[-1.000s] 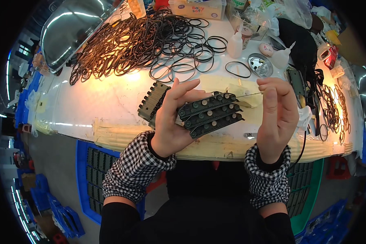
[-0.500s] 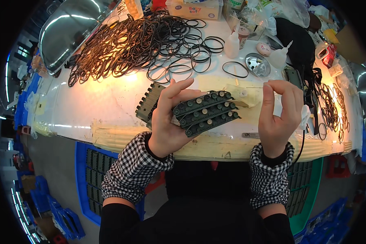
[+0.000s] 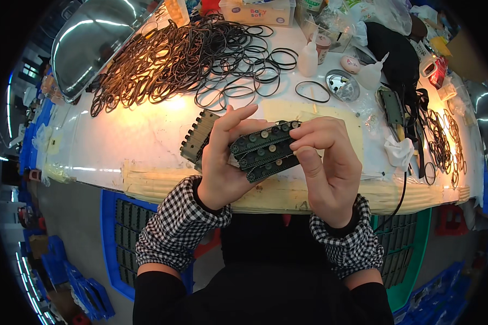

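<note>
My left hand (image 3: 222, 157) is closed round several dark green toy tank track pieces (image 3: 265, 149). They lie side by side, slanting up to the right, with small round wheels along them, a few of them paler. My right hand (image 3: 331, 168) is at their right end, fingertips bent together at the upper wheels. Anything pinched between those fingertips is hidden. Just left of my left hand, a brownish-green ridged piece with a row of dark pegs (image 3: 197, 140) rests on the table, partly covered by the hand.
A heap of black rubber rings (image 3: 162, 65) spreads over the back left of the white table (image 3: 97, 143). White squeeze bottles (image 3: 308, 59), a round metal dish (image 3: 342, 85) and a crumpled tissue (image 3: 399, 151) stand right. Blue (image 3: 107, 244) and green (image 3: 424, 244) crates sit below the edge.
My right hand has moved left, from beside the track pieces to their right end. A thin needle-like thing at its fingertips earlier is now out of sight. My left hand stays put.
</note>
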